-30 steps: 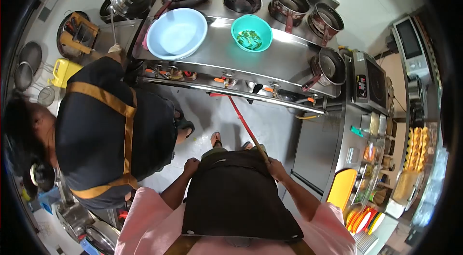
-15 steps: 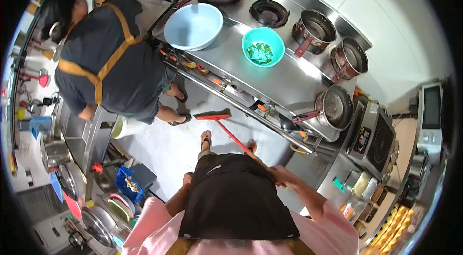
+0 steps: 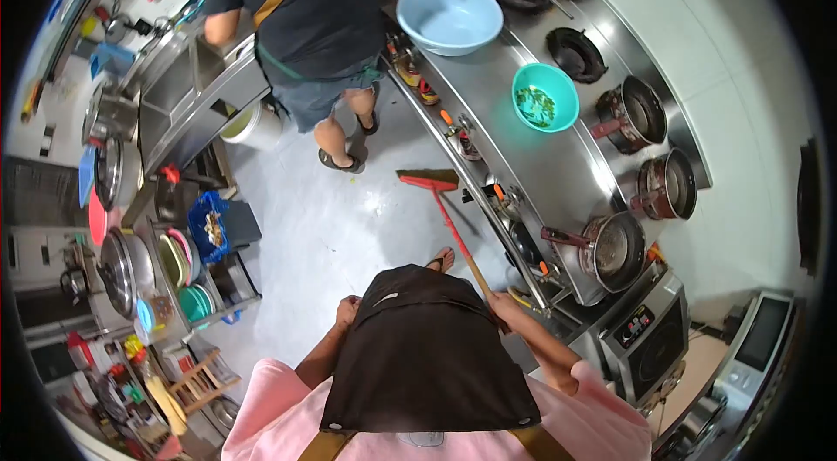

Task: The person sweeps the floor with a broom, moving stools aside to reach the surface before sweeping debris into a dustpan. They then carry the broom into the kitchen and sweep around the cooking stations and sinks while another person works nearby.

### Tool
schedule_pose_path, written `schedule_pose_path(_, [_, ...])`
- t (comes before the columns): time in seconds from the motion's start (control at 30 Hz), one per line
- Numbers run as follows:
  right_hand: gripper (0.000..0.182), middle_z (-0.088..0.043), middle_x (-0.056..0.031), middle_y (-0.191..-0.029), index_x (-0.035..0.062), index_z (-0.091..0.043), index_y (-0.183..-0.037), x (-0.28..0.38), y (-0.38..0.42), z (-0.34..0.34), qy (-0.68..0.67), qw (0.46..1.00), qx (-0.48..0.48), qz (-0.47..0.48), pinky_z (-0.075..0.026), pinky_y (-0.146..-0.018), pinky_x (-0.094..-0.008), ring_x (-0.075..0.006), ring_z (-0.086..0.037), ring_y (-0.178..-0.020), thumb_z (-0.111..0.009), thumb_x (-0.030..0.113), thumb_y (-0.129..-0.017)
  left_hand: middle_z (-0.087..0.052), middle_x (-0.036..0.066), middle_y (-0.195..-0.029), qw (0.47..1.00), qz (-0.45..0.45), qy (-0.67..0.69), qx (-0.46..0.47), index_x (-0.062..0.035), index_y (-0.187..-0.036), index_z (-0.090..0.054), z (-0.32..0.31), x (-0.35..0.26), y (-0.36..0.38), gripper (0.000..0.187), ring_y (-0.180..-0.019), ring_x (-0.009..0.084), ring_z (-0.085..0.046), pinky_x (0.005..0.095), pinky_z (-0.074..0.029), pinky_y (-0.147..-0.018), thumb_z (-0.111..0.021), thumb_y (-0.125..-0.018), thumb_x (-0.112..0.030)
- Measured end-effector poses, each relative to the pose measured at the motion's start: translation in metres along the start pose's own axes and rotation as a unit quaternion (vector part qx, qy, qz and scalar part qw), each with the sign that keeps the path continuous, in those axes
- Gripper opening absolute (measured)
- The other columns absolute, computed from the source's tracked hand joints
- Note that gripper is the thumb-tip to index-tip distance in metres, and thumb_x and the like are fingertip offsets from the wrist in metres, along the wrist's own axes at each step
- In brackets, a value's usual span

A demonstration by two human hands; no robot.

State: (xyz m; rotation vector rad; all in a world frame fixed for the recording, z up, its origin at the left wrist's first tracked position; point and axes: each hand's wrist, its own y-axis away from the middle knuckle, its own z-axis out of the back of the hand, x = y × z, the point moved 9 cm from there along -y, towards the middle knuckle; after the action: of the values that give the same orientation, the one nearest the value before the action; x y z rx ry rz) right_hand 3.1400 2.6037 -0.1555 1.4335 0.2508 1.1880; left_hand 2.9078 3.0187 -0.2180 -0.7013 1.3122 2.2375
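My right hand (image 3: 504,307) is wrapped round the wooden upper part of a broom's handle (image 3: 475,273). The handle runs forward and left, turning red lower down, to the red broom head (image 3: 429,183) with dark bristles on the grey floor (image 3: 323,217). At the left side of my dark apron (image 3: 427,356), my left hand (image 3: 349,311) hangs with its fingers curled in; nothing shows in it. One sandalled foot (image 3: 443,259) of mine is visible beside the handle; the other is hidden.
Along the right runs a steel stove counter (image 3: 532,160) with a front rail, a blue basin (image 3: 449,16), a green basin (image 3: 558,95) holding leaves, and several pans. A person (image 3: 323,25) stands ahead by a white bucket (image 3: 253,122). Shelves (image 3: 209,313) line the left.
My view has turned leftward, so the counter appears further right. The broom head now lies nearer the counter's rail. The other person is more upright, an arm toward the sink.
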Motion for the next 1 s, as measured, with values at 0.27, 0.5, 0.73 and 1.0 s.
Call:
schedule_pose_path(0.27, [0.030, -0.048, -0.0017, -0.061, 0.0092, -0.056, -0.107, 0.005, 0.123, 0.030, -0.119, 0.979, 0.091, -0.138, -0.034, -0.036, -0.0284, -0.0103, -0.042, -0.043, -0.049, 0.038, -0.100, -0.071, 0.016, -0.081, 0.986, 0.119, 0.114, -0.024, -0.0013, -0.090, -0.070, -0.059, 0.060, 0.050, 0.029, -0.080, 0.0280, -0.068, 0.0375, -0.053, -0.076, -0.055, -0.087, -0.026])
schedule_pose_path(0.5, [0.029, -0.050, -0.0043, -0.061, 0.0137, -0.062, -0.105, -0.021, 0.181, 0.081, 0.191, 0.971, 0.036, -0.138, -0.035, -0.039, -0.0299, -0.0103, -0.048, -0.046, -0.050, 0.039, -0.100, -0.071, 0.017, -0.082, 0.983, 0.150, 0.077, -0.068, -0.0045, -0.086, -0.073, -0.090, 0.124, 0.104, 0.030, -0.080, 0.0302, -0.069, 0.0388, -0.053, -0.077, -0.056, -0.084, -0.029])
schedule_pose_path(0.73, [0.029, -0.067, -0.0259, -0.087, 0.0055, -0.065, -0.108, -0.017, 0.095, 0.074, 0.544, 0.832, 0.022, 0.102, -0.050, -0.074, -0.0512, -0.0423, -0.065, -0.085, -0.053, 0.028, -0.095, -0.071, 0.011, -0.073, 0.956, 0.204, 0.180, -0.112, -0.0043, -0.081, -0.072, -0.086, 0.175, 0.133, 0.030, -0.072, 0.0237, -0.069, 0.0371, -0.053, -0.073, -0.054, -0.084, -0.029])
schedule_pose_path(1.0, [0.031, -0.068, -0.0241, -0.094, 0.0037, -0.064, -0.105, 0.098, 0.010, 0.014, 0.603, 0.766, 0.072, 0.210, -0.051, -0.081, -0.0527, -0.0445, -0.065, -0.090, -0.054, 0.030, -0.092, -0.071, 0.019, -0.084, 0.973, 0.163, 0.099, -0.132, -0.0038, -0.087, -0.072, -0.102, 0.142, 0.135, 0.032, -0.083, 0.0321, -0.069, 0.0408, -0.053, -0.079, -0.056, -0.083, -0.030])
